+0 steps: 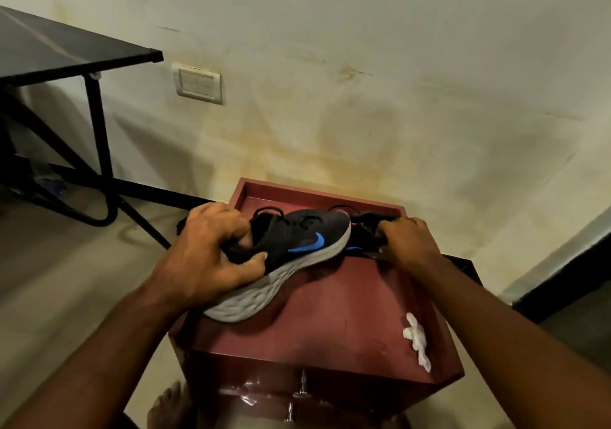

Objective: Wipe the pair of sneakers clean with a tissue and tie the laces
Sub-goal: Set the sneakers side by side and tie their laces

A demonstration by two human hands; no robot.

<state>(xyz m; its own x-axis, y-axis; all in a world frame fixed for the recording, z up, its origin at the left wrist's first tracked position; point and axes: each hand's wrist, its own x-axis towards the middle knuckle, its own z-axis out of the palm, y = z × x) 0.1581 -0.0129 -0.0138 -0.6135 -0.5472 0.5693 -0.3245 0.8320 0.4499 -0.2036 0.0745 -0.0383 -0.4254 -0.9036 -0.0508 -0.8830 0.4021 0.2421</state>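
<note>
Both my bare arms reach forward, hands closed in grips

My left hand [205,250] sits lower and nearer, knuckles up, fingers curled under and thumb pressed across in a firm clench; my right hand [408,246] is stretched further out, back of the hand facing me, fingers bent down and pinched shut, with both forearms angling in from the bottom corners

Stained cream wall [363,65] with switch plate [198,86]; black folding table [66,51] left; pale floor [66,263]; dim warm light.
</note>
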